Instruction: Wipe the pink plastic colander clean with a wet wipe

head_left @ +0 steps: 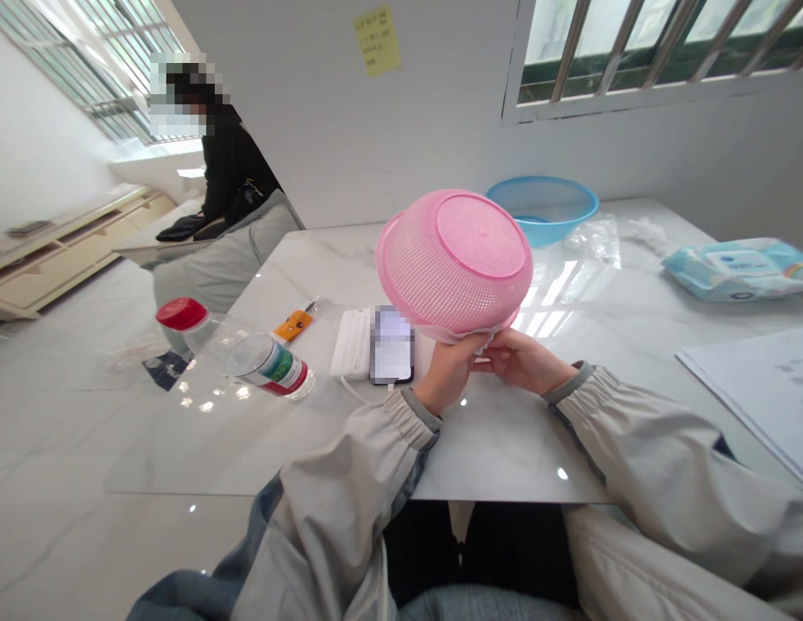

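A pink plastic colander point(454, 259) is held up on edge above the white table point(505, 431), its flat base turned toward me. My left hand point(448, 371) grips its lower rim from below. My right hand point(523, 360) pinches the same rim just to the right, with a bit of white material between its fingers and the rim. Both hands are closed on the colander.
A blue basin point(543, 207) stands behind the colander. A phone point(392, 345) on a white power bank point(353, 342), a bottle lying on its side point(246, 349), a wipes pack point(741, 267) and papers point(763, 388) are on the table. Another person point(226, 172) sits at the left.
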Demonstrator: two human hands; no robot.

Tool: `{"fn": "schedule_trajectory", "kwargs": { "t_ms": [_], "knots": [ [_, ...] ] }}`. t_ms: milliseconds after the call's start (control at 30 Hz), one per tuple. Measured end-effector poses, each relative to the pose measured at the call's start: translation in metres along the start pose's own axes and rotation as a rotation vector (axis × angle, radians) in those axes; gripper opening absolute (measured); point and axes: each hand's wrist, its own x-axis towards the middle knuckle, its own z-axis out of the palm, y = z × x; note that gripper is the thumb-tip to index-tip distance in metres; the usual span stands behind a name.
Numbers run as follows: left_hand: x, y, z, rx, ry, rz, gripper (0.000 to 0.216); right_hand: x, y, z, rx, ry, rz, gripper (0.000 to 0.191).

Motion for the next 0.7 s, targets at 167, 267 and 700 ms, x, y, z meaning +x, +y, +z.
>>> {"fn": "schedule_trajectory", "kwargs": {
  "t_ms": [167, 267, 700],
  "knots": [
    [-0.002, 0.000, 0.000, 0.023, -0.009, 0.000, 0.042, -0.001, -0.002, 0.003, -0.009, 0.017, 0.006, 0.014],
    [-0.002, -0.002, -0.002, 0.032, -0.020, 0.017, 0.039, -0.002, -0.004, 0.007, -0.004, 0.033, -0.003, 0.012],
    [-0.002, -0.001, -0.003, 0.062, -0.063, -0.014, 0.029, -0.004, -0.006, 0.012, 0.027, 0.046, -0.037, 0.038]
  ]
}}
